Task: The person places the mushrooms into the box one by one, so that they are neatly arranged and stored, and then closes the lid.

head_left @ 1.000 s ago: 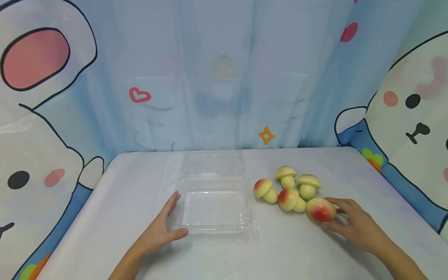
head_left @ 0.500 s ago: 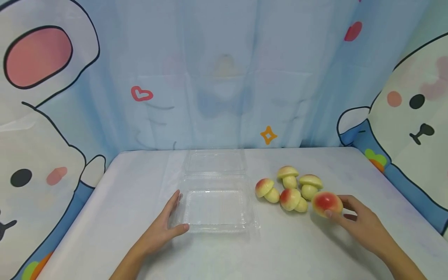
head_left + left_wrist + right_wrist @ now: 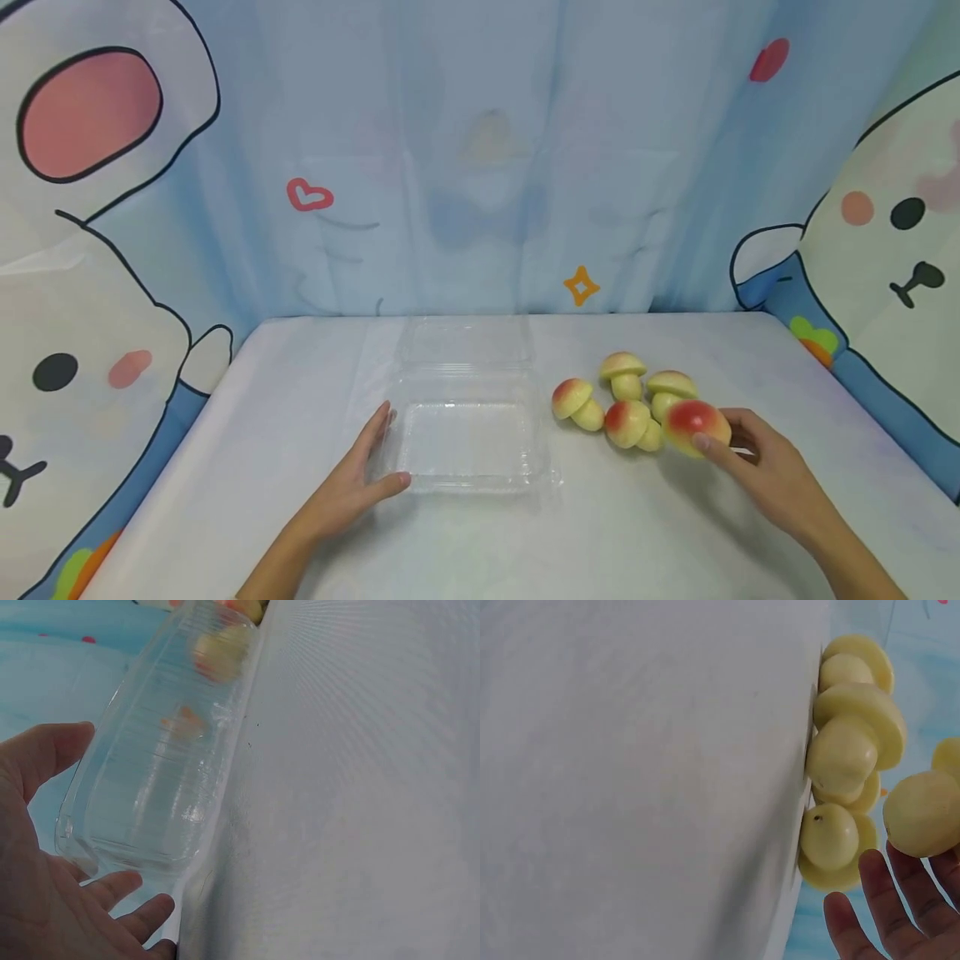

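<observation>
My right hand [image 3: 772, 479] pinches a toy mushroom [image 3: 693, 423] with a red-topped, yellow cap, holding it above the table. In the right wrist view the mushroom's pale round stem [image 3: 922, 814] shows at my fingertips. Several similar mushrooms [image 3: 632, 423] lie clustered just left of it, some with red on their caps. My left hand [image 3: 347, 492] is spread at the left side of a clear plastic clamshell box [image 3: 468, 483], its thumb near the front corner. In the left wrist view, thumb and fingers stand apart around the end of the box [image 3: 142, 795].
The box's clear lid [image 3: 465, 342] lies folded back towards the rear of the table. A white cloth [image 3: 600, 542] covers the tabletop. Behind it hangs a blue curtain [image 3: 465, 275] with cartoon animals printed at both sides.
My right hand has taken hold of the nearest mushroom and raised it off the table, its cap now overlapping the one behind. My left hand stays beside the box. The head view has shifted slightly.
</observation>
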Tool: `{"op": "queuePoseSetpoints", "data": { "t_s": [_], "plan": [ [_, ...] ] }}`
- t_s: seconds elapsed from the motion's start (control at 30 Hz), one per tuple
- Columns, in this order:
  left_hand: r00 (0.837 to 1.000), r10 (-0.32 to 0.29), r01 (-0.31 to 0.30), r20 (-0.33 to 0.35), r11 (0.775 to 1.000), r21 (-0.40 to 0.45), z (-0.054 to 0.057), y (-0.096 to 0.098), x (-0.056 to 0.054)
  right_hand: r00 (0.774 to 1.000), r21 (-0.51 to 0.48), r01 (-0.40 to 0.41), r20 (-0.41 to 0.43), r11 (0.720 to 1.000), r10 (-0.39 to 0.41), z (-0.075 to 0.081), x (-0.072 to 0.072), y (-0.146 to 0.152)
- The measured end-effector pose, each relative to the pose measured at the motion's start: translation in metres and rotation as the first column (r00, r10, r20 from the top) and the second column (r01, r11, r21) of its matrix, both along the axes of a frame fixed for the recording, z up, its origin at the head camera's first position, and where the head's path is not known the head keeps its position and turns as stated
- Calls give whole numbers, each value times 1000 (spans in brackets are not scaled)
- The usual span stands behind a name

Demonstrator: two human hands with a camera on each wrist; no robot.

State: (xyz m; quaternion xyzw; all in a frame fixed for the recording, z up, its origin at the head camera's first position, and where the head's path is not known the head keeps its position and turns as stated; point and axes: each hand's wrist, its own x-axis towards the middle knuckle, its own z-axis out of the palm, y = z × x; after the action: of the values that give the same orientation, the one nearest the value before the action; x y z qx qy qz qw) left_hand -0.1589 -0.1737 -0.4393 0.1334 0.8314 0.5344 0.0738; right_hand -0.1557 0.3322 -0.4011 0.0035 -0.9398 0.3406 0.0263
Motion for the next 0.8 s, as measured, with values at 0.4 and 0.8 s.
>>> {"op": "queuePoseSetpoints", "data": {
  "t_s": [0.4, 0.8],
  "plan": [
    [1000, 6, -6, -4, 1000, 7, -1, 0, -1, 999, 11, -7, -43, 1000, 8, 23, -4, -39],
    [1000, 20, -20, 8, 1000, 1, -1, 1, -1, 993, -18, -58, -102, 998, 56, 32, -10, -72]
  ]
}}
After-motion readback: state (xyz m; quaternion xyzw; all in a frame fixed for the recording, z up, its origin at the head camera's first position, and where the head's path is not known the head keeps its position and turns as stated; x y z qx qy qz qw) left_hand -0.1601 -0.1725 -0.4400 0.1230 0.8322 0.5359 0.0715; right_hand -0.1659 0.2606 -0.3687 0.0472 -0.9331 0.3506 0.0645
